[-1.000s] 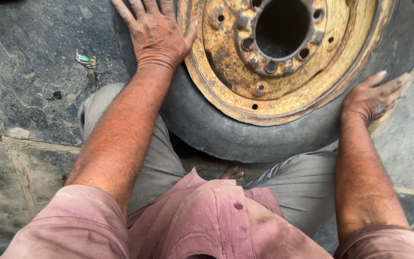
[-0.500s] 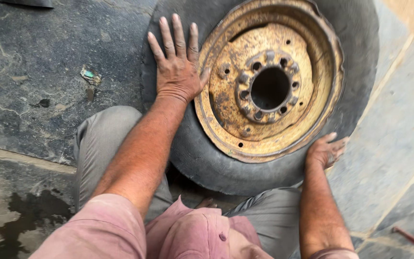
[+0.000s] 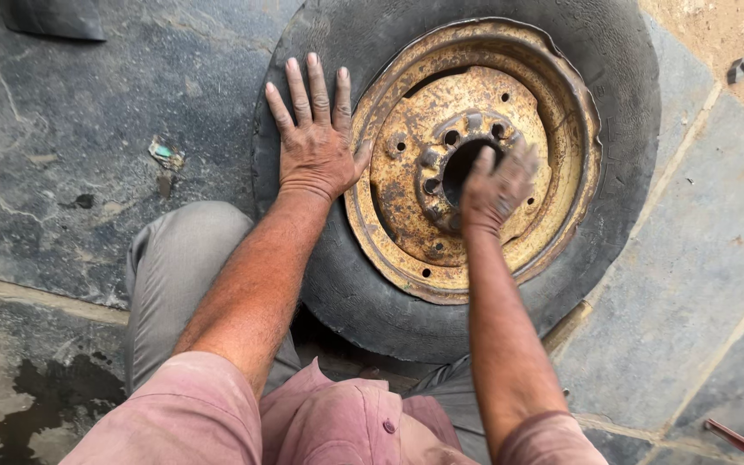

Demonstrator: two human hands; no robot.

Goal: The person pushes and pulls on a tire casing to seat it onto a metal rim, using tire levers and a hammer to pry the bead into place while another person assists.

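A worn black tyre (image 3: 355,293) on a rusty yellow wheel rim (image 3: 406,215) lies flat on the stone floor (image 3: 71,103), directly in front of the seated person and partly over the knees, which are clad in grey trousers (image 3: 174,267).

Left hand (image 3: 313,138): flat, palm down, fingers spread and extended. It rests on the tyre sidewall at the left of the wheel, with the thumb touching the rim's outer lip. It grips nothing.

Right hand (image 3: 497,185): blurred. It is over the centre of the rim, at the right edge of the hub hole (image 3: 458,172) and above the ring of bolt holes. Fingers appear loosely curled and downturned; whether they touch or hold the metal cannot be told.

The wheel therefore sits under both hands, the left on rubber, the right over the hub, with the 2 hands near each other.

Surroundings: a small scrap of litter (image 3: 165,155) lies on the floor to the left of the tyre, well apart from the left hand. The floor shows a wet patch (image 3: 36,405) at lower left. The person wears a faded pink shirt (image 3: 320,422) with short sleeves.
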